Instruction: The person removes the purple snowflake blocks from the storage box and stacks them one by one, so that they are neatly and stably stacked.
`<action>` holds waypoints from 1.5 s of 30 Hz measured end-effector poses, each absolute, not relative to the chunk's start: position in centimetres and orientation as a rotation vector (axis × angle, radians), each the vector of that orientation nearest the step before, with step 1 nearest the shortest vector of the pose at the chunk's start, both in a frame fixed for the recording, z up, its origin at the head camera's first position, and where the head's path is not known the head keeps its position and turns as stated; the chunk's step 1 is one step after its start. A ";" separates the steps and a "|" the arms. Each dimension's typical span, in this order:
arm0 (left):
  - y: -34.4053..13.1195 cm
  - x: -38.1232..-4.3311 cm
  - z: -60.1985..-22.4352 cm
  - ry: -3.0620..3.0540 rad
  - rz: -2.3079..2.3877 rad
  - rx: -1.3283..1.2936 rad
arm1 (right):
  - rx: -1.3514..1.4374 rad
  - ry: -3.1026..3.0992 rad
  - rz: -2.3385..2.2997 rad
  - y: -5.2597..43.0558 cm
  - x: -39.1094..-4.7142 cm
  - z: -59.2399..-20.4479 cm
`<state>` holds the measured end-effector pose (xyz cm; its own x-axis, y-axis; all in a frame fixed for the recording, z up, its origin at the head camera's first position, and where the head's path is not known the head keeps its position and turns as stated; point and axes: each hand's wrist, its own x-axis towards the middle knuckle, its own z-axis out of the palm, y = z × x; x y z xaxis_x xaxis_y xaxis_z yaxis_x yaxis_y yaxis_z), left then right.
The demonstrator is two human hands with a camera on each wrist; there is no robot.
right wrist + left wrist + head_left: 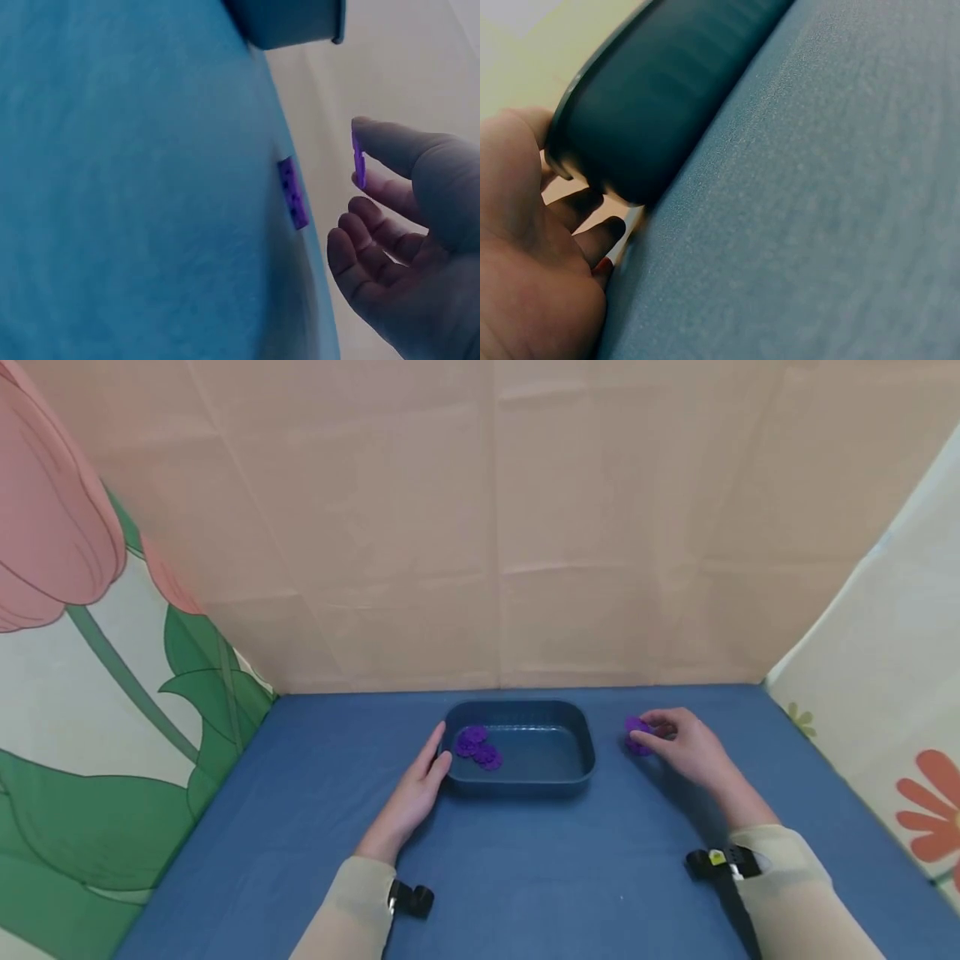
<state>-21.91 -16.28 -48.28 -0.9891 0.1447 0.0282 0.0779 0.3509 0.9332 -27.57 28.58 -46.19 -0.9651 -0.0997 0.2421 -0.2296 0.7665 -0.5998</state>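
Note:
A dark blue rectangular tray [536, 789] with raised walls sits on the table, several purple scalloped discs [480, 750] lying at its left end. Straight fingers of my left hand [411, 789] rest along the tray's left wall, the thumb by its front left corner. In the left wrist view, that hand [536, 247] touches the tray's dark outer wall [645, 97]. To the right of the tray, my right hand [690, 747] pinches a thin purple scalloped disc [358, 159] between thumb and index finger. Another purple piece [293, 193] lies on the table below it.
Blue cloth [525, 877] covers the table. A plain beige backdrop [495, 527] rises behind it. Printed panels with a pink tulip [60, 502] and a red flower [933, 806] flank the left and right sides.

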 end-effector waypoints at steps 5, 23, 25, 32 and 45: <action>-16.3 -22.0 -48.3 2.529 1.755 0.222 | 0.274 -2.789 0.935 28.9 -27.7 -46.8; -16.4 -21.9 -48.3 2.516 1.750 0.214 | 0.344 -2.884 0.806 29.0 -27.7 -47.3; -16.4 -21.9 -48.3 2.518 1.745 0.209 | 0.348 -2.891 0.805 29.0 -27.8 -47.3; -16.3 -21.9 -48.3 2.520 1.754 0.215 | 0.348 -2.909 0.826 29.2 -27.9 -47.4; -16.3 -22.1 -48.5 2.531 1.747 0.218 | 0.314 -2.928 0.852 29.4 -27.9 -47.7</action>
<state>-22.06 -16.32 -48.51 -0.9883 0.1491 0.0321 0.0828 0.3481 0.9338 -27.90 29.42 -47.69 -0.9761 -0.1745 0.1298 -0.2169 0.8247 -0.5223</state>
